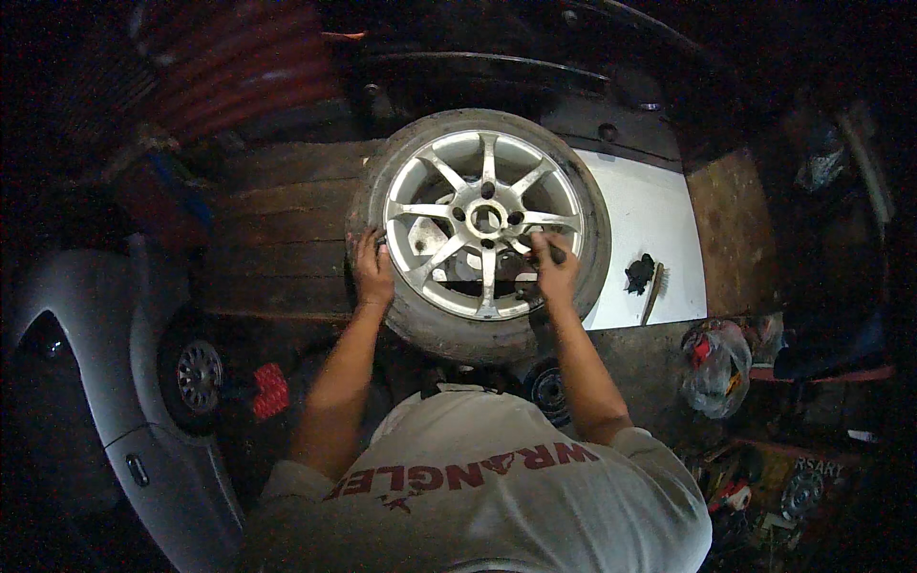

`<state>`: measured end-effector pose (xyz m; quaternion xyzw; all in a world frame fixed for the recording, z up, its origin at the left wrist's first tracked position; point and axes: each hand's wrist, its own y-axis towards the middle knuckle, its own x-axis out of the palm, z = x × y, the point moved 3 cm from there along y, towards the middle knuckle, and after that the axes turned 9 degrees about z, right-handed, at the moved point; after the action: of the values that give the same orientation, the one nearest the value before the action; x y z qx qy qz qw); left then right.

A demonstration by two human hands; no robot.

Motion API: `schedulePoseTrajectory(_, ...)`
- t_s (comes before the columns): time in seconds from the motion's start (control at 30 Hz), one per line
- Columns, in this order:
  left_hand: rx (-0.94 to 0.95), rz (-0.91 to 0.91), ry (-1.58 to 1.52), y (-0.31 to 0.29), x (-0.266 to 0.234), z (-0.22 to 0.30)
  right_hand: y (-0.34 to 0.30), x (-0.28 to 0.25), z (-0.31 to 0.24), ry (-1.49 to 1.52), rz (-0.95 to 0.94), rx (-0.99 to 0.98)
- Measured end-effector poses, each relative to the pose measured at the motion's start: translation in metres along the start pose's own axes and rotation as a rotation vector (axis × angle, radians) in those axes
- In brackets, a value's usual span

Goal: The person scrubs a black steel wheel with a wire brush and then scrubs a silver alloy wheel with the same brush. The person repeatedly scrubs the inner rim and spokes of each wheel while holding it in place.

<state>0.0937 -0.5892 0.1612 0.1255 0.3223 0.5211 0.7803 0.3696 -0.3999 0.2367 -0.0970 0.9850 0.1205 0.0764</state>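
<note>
A car wheel [489, 172] with a silver multi-spoke rim lies on its side on the wooden bench, its black tyre [435, 310] around it. At the wheel's left edge, my left hand [373, 272] grips the tyre, fingers pointing away from me and thumb side toward the rim. My right hand [555, 267] is closed over the lower right of the rim, beside a spoke. Something small and dark shows among its fingers; I cannot make out what it is. Through the gaps between spokes, parts of the rim's inside look pale and stained.
Right of the wheel, a white board [654, 224] carries a wooden-handled brush [653, 291] and a crumpled black rag [639, 274]. Wooden planks [287, 224] extend to the left. A clear plastic bag [718, 368] sits at right; a grey car [143, 458] stands at lower left.
</note>
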Motion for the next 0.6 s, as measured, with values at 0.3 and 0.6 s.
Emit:
schedulePoseTrajectory(0.3, 0.001, -0.071, 0.254, 0.007, 0.007, 0.025, 0.015, 0.019, 0.049, 0.132, -0.315, 0.034)
schedulePoseTrajectory(0.6, -0.107, -0.011, 0.331, -0.001, 0.02, 0.037, 0.006, 0.001, 0.025, 0.145, -0.348, -0.226)
